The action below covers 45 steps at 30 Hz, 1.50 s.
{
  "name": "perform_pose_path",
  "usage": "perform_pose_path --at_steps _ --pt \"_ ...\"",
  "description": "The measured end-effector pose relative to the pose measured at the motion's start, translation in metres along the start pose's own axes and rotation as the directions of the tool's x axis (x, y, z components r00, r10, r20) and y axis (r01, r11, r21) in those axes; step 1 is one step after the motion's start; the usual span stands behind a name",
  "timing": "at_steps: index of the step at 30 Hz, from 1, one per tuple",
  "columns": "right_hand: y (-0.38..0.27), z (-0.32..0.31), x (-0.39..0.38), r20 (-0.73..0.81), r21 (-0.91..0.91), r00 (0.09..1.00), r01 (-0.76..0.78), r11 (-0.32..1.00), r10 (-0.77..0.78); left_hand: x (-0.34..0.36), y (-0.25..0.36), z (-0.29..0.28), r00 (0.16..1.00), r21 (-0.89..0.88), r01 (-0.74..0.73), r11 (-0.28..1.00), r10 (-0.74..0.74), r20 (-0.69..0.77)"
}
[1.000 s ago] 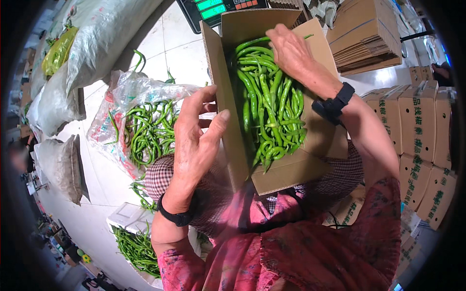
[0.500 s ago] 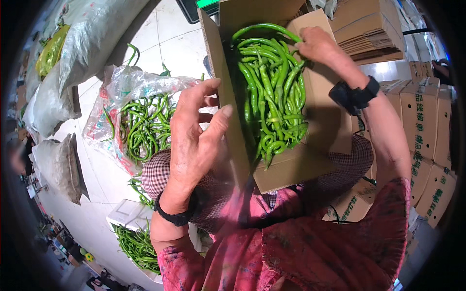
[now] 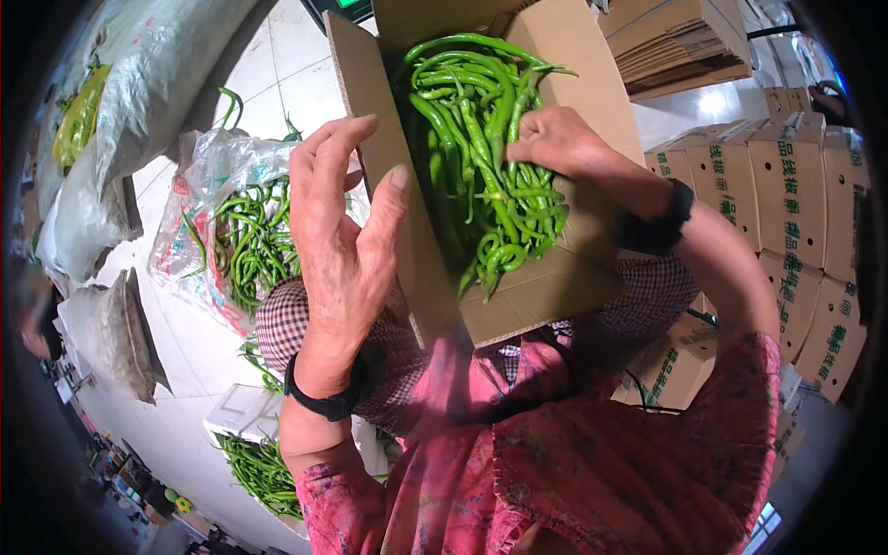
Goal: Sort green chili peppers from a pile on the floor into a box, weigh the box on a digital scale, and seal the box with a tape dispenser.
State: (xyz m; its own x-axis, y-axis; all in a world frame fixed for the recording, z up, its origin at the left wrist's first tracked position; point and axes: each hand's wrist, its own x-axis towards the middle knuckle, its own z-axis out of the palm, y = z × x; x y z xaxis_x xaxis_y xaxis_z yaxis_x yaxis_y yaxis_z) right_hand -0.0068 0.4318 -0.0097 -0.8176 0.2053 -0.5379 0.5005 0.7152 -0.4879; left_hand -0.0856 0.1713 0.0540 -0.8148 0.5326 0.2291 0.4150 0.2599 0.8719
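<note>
Long green chili peppers [image 3: 490,185] lie heaped lengthwise in an open cardboard box [image 3: 532,310] on my lap. My right hand [image 3: 560,143] is inside the box at the right of the heap. Its fingers are curled in on a green chili pepper, and the fingertips are partly hidden. My left hand [image 3: 338,213] is at the outside of the box's left wall, thumb and fingers apart, holding nothing. Whether its palm touches the cardboard I cannot tell.
On the tiled floor at left, a clear plastic bag [image 3: 176,227] holds more peppers. A white crate [image 3: 245,412] of peppers stands at lower left, near a stuffed sack [image 3: 109,338]. Flattened cartons [image 3: 680,46] are stacked at upper right; closed cartons [image 3: 786,199] stand below them.
My right hand has moved from the box's far right edge down and left onto the peppers, letting go of a pepper's end there. The box and my left hand sit slightly farther left in view.
</note>
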Motion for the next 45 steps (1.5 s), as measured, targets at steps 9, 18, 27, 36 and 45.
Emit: perform_pose_path --at_steps 9,18,27,36,45 --pt "-0.030 -0.030 -0.047 -0.169 0.600 0.984 0.144 0.787 -0.051 -0.003 -0.006 0.000 0.998 0.007 -0.056 0.998 0.056 -0.029" --pt "-0.053 -0.072 -0.075 0.047 0.578 0.968 0.174 0.797 -0.246 -0.002 0.000 0.004 0.998 -0.040 -0.061 0.997 0.061 -0.006" --pt "-0.036 -0.079 -0.064 0.134 0.948 0.901 0.004 0.317 -0.412 -0.004 0.002 -0.002 0.986 -0.001 -0.009 1.000 0.009 0.165" --pt "-0.022 -0.058 0.016 -0.137 0.664 0.929 0.345 0.663 -0.345 -0.002 0.004 0.003 0.989 -0.146 0.103 0.984 -0.086 0.120" --pt "-0.007 -0.044 -0.051 0.129 -0.194 0.981 0.170 0.966 -0.147 -0.003 0.003 0.005 0.977 0.129 -0.179 0.975 0.161 0.140"
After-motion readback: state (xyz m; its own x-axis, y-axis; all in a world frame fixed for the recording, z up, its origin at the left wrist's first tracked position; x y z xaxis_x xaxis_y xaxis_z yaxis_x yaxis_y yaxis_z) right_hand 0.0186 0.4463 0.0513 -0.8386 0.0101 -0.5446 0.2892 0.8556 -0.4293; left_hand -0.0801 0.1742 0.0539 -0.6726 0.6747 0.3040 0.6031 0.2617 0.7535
